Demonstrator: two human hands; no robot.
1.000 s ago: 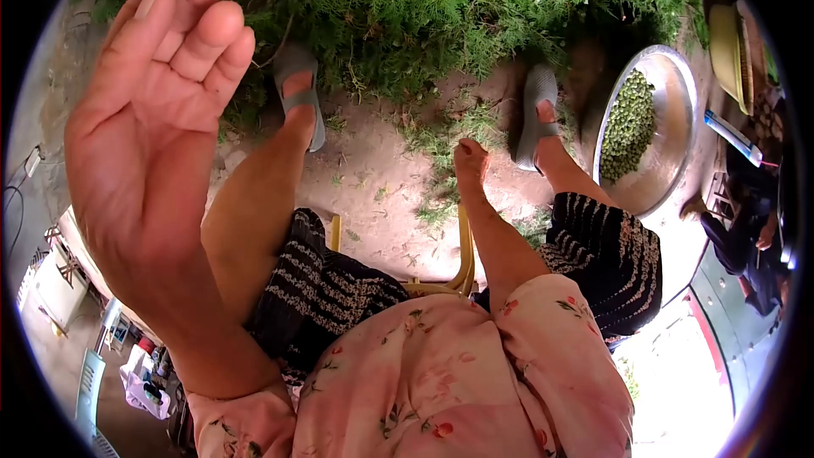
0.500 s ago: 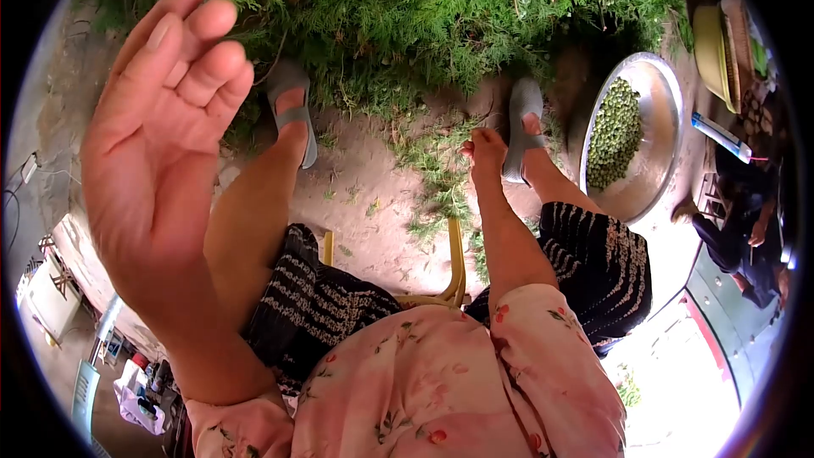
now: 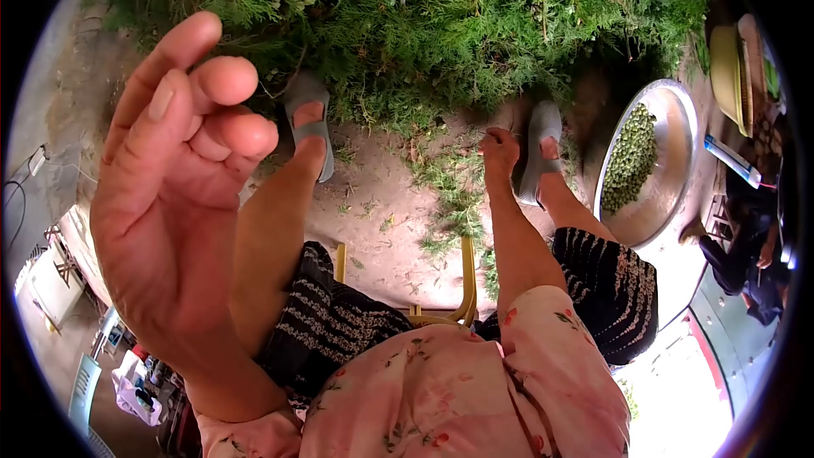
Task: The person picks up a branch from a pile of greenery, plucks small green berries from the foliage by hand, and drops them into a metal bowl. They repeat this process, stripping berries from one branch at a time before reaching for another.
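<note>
Hands, two, bare, well apart. Left hand (image 3: 182, 195): raised close to the camera, palm showing, fingers loosely curled with gaps between them, nothing seen in it. Right hand (image 3: 500, 153): lower, arm extended forward, fingers bent; whether they close on anything cannot be told.

White bag (image 3: 136, 386): far left, beside a pale blue chair (image 3: 83, 390), both well apart from the hands.

Left shoe (image 3: 301, 93): grey, toe at the heap's near edge.

Green branches (image 3: 407, 25): heaped ahead of both feet, long axis running left to right across the front. The left hand overlaps their left end in view, its height above them unclear; the right hand is just short of the near edge and appears the nearer.

Yellow frame (image 3: 469, 280): between the legs. Loose sprigs (image 3: 445, 203): on the ground, left of the right forearm.

Right shoe (image 3: 544, 123): grey, just right of the right hand, standing with the shin between it and the basin.

Metal basin (image 3: 676, 157): right of that shoe, on the right hand's side, tall axis in view; green berries (image 3: 629, 157) gathered along its left part.

Yellow bowl (image 3: 727, 76): beyond the basin. Seated person (image 3: 742, 242): far right, dark clothing.
</note>
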